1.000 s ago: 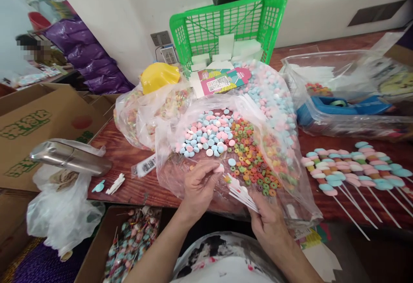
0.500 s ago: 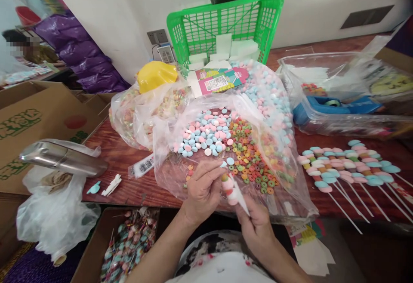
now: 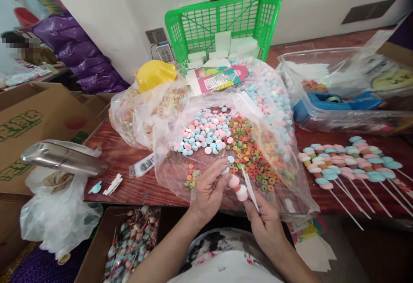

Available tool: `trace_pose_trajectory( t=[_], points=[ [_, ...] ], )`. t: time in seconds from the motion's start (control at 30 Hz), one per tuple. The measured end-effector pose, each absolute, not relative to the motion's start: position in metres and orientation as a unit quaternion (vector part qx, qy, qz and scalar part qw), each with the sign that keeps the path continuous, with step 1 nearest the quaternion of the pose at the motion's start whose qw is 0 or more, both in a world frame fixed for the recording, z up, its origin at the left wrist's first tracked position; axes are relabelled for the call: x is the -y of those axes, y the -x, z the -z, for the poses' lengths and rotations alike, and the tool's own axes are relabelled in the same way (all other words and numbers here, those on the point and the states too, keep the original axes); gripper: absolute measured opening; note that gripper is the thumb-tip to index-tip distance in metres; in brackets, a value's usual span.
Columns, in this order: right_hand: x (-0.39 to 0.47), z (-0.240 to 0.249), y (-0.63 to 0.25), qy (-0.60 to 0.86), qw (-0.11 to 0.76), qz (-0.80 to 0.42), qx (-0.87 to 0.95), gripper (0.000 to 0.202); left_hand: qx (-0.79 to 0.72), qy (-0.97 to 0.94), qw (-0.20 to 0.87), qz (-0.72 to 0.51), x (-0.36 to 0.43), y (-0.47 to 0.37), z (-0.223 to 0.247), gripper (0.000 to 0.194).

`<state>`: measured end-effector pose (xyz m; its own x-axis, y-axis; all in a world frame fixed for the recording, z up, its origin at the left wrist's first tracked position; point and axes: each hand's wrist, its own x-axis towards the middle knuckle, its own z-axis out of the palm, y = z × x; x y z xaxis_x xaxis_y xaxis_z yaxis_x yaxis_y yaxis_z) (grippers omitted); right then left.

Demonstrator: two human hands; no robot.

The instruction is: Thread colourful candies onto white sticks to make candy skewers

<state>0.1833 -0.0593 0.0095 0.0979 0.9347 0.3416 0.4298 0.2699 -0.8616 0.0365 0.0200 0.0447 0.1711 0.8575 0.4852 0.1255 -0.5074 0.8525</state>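
My right hand (image 3: 263, 216) is closed around a few thin white sticks (image 3: 250, 188) and the lower end of a marshmallow skewer (image 3: 241, 192), strung with pink and white marshmallows and an orange ring. My left hand (image 3: 209, 190) pinches at the skewer's upper end, where a pale blue marshmallow (image 3: 225, 170) shows at the fingertips. Just beyond those fingers lies another blue marshmallow (image 3: 230, 159). A heap of pink, blue and white marshmallows (image 3: 206, 132) and a heap of colourful cereal rings (image 3: 258, 156) rest on clear plastic in front of both hands.
Several finished marshmallow skewers (image 3: 348, 162) lie at right, below a clear plastic bin (image 3: 351, 119). Behind the heaps stands a green basket (image 3: 274, 20). A steel flask (image 3: 64, 158) lies at left. A box of wrapped candy (image 3: 129, 244) sits below the table edge.
Both hands have shifted slightly right with the skewer. The sticks in my right hand now stand apart from the marshmallows, and a blue marshmallow shows at my left fingertips.
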Motion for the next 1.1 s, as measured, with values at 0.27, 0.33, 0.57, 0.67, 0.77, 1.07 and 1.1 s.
trace_pose_trajectory(
  t=[0.27,0.33,0.57,0.67,0.77,1.07,1.1],
  points=[
    [0.057,-0.004,-0.190,0.550,0.548,-0.213,0.593,0.013,-0.394,-0.589,0.485,-0.512,-0.019,-0.042,-0.041,0.032],
    [0.051,0.004,-0.200,0.573,0.574,-0.197,0.551,0.012,-0.408,-0.534,0.511,-0.536,-0.028,-0.040,-0.039,0.037],
    [0.042,0.016,-0.215,0.590,0.586,-0.198,0.519,0.028,-0.409,-0.834,0.241,-0.281,-0.046,-0.042,-0.037,0.014],
    [0.043,0.012,-0.216,0.581,0.581,-0.194,0.536,0.028,-0.418,-0.865,0.172,-0.217,-0.044,-0.046,-0.031,0.018],
    [0.044,0.011,-0.217,0.573,0.576,-0.195,0.549,0.028,-0.418,-0.859,0.186,-0.230,-0.046,-0.046,-0.028,0.022],
    [0.047,0.021,-0.222,0.555,0.547,-0.207,0.591,0.012,-0.422,-0.682,0.403,-0.441,-0.050,-0.040,-0.070,0.019],
    [0.047,0.020,-0.222,0.556,0.545,-0.208,0.592,0.011,-0.417,-0.684,0.391,-0.453,-0.050,-0.040,-0.073,0.018]
  ],
)
